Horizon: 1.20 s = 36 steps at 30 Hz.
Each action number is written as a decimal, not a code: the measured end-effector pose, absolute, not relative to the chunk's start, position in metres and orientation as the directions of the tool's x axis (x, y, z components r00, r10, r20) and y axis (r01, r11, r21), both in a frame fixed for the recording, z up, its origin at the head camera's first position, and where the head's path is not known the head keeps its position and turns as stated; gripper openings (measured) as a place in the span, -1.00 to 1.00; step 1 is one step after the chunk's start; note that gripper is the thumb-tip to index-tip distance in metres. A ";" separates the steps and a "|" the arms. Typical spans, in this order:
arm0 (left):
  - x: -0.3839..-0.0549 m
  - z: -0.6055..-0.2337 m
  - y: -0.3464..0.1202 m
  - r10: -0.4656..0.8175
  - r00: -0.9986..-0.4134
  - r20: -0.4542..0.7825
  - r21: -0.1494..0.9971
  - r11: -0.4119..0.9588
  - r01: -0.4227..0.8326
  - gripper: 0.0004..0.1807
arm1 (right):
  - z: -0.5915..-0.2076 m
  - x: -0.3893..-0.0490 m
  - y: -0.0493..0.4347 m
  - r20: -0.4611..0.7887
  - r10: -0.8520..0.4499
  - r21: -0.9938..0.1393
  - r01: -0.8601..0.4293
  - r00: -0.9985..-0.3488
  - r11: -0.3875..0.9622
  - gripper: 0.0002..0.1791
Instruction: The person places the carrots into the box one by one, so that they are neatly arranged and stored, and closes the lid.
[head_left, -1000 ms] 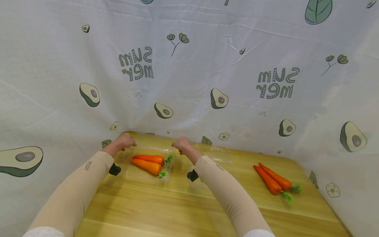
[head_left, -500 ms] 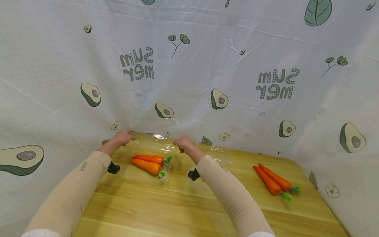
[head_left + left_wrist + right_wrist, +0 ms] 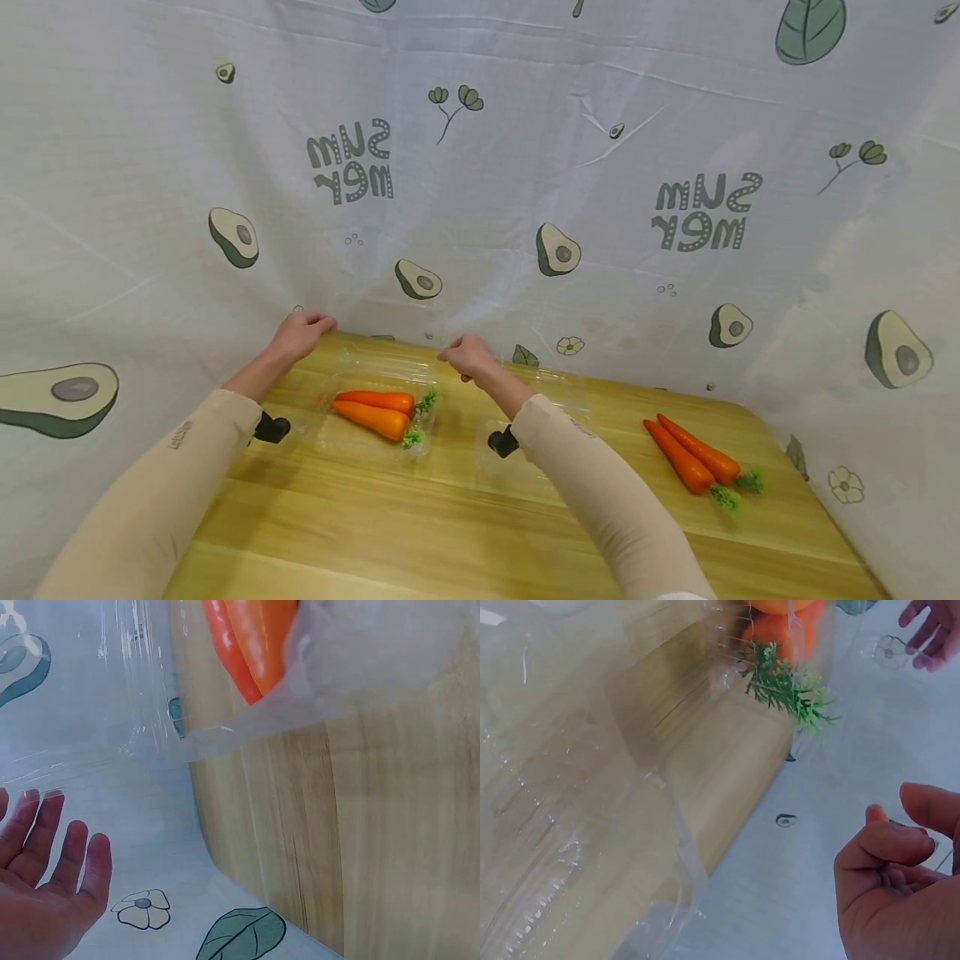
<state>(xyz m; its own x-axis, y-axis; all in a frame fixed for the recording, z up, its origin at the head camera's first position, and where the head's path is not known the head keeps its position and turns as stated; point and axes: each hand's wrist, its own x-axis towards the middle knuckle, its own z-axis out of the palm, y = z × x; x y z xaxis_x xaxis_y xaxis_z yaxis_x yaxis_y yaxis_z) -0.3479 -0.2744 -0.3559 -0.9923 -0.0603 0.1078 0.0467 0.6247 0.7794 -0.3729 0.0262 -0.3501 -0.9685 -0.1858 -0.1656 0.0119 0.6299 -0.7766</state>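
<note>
Fingers (image 3: 97, 866) of the left hand (image 3: 300, 335) straight and loose, tips right at the edge of the clear lid (image 3: 390, 362), grasping nothing; those of the right hand (image 3: 469, 358) curled inward near the lid's right end, with nothing seen held. Nearest, beige sleeves (image 3: 142, 492) over the wooden table (image 3: 450, 533). Then, at right, a loose pair of carrots (image 3: 682, 458) with green tops, side by side on the wood. Slightly farther, at left, two carrots (image 3: 378, 417) inside a clear plastic box (image 3: 367, 450), points to the left. Right of it, partly behind the forearm, a second box (image 3: 562, 825), no carrots visible inside. Beyond the first box, its lid folded back. Farthest, a printed curtain (image 3: 480, 208). Apparently done: one box filled. Apparently left: lid not closed, loose pair not boxed.
</note>
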 end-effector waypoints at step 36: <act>-0.258 -0.387 -0.291 0.071 -0.941 0.331 0.568 0.782 0.258 -0.69 | -0.364 -0.324 0.043 0.027 -0.476 -0.462 -0.433 -0.879 0.774 -0.65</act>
